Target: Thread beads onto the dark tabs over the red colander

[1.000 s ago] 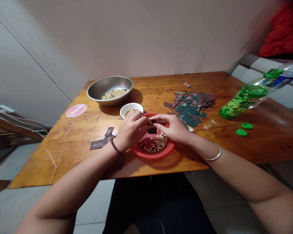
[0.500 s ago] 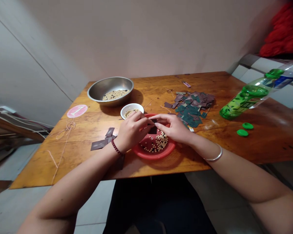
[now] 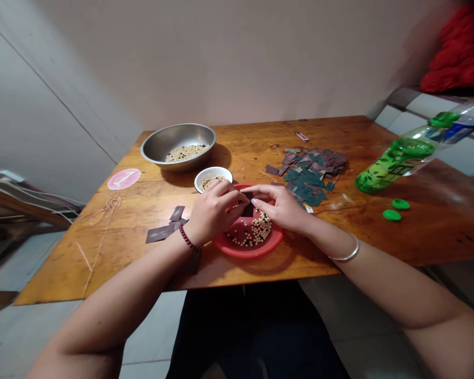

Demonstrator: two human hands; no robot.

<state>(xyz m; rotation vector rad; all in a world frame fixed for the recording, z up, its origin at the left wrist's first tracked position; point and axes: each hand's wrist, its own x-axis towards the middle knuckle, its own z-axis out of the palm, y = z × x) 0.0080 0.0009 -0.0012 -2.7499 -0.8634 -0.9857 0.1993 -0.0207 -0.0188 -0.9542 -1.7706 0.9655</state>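
Over a red plastic basket (image 3: 248,253), both hands meet on a small dark brown flat piece (image 3: 249,209), cloth-like or paper-like. My left hand (image 3: 215,208) pinches its upper left edge with thumb and fingertips. From the other side, my right hand (image 3: 282,207) closes thumb and fingers on the upper right of the piece. Inside the basket lie small round pale and black beads or beans (image 3: 261,227), mostly toward its right. Just behind my left hand stands a white bowl (image 3: 197,181) with more of them, partly hidden by that hand.
A steel basin (image 3: 150,152) holds more round pieces. Brown and green squares (image 3: 308,179) are heaped at right, other brown pieces (image 3: 160,233) at left. A green bottle (image 3: 395,160), green caps (image 3: 392,215), a pink number disc (image 3: 124,179) and loose string (image 3: 112,202) lie about the wooden table.
Slightly more of the dark brown piece shows between my fingers. Both hands stay almost in place, and the view has shifted very slightly.
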